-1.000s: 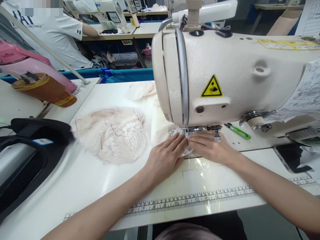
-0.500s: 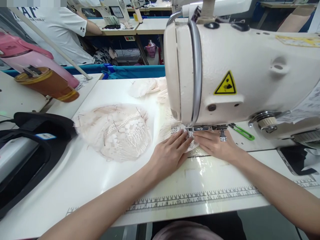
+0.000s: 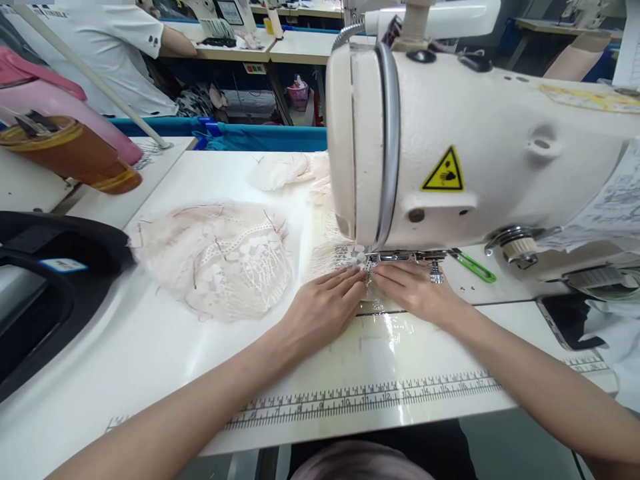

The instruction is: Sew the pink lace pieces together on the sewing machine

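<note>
My left hand (image 3: 327, 303) lies palm down, its stretched fingers on the lace fabric (image 3: 327, 257) just left of the presser foot. From the right, my right hand (image 3: 415, 287) rests flat, its fingertips on the lace at the foot and partly under the metal attachment (image 3: 407, 256). The two hands' fingertips nearly meet in front of the needle area of the white sewing machine (image 3: 450, 133). The lace runs back behind the machine head. A separate pale lace piece (image 3: 220, 260) with loose threads lies to the left of my left hand.
Green thread snips (image 3: 475, 267) and a phone (image 3: 565, 320) lie right of my right hand. A black-framed device (image 3: 65, 280), a brown cup (image 3: 70, 157) and a pink bottle (image 3: 70, 107) stand left. A ruler strip (image 3: 345, 400) marks the front edge. A co-worker (image 3: 100, 53) sits beyond.
The view has shifted slightly right, so things appear farther left. Both hands stay at the presser foot; their fingertips are a little closer together, with less lace showing between them.
</note>
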The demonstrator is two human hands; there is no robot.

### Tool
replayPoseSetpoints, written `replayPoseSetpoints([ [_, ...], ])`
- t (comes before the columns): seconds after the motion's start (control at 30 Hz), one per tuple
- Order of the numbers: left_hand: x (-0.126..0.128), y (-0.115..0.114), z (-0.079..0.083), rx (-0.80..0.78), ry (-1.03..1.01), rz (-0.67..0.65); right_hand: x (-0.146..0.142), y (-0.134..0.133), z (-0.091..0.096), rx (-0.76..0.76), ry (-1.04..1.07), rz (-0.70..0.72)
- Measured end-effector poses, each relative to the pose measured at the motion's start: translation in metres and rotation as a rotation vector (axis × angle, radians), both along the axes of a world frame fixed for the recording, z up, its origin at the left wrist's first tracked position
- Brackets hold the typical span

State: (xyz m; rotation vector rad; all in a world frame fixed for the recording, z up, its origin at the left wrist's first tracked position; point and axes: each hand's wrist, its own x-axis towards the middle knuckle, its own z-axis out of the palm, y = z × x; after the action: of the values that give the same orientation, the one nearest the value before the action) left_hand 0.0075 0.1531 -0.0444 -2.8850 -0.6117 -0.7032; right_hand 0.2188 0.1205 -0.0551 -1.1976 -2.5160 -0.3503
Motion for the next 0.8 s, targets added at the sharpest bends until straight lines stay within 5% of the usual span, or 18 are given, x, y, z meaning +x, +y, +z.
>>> replayPoseSetpoints([
  [0.8, -0.002, 0.004, -0.006, -0.07, 0.012, 0.065, -0.013, -0.007, -0.004, -0.009, 0.125, 0.029],
])
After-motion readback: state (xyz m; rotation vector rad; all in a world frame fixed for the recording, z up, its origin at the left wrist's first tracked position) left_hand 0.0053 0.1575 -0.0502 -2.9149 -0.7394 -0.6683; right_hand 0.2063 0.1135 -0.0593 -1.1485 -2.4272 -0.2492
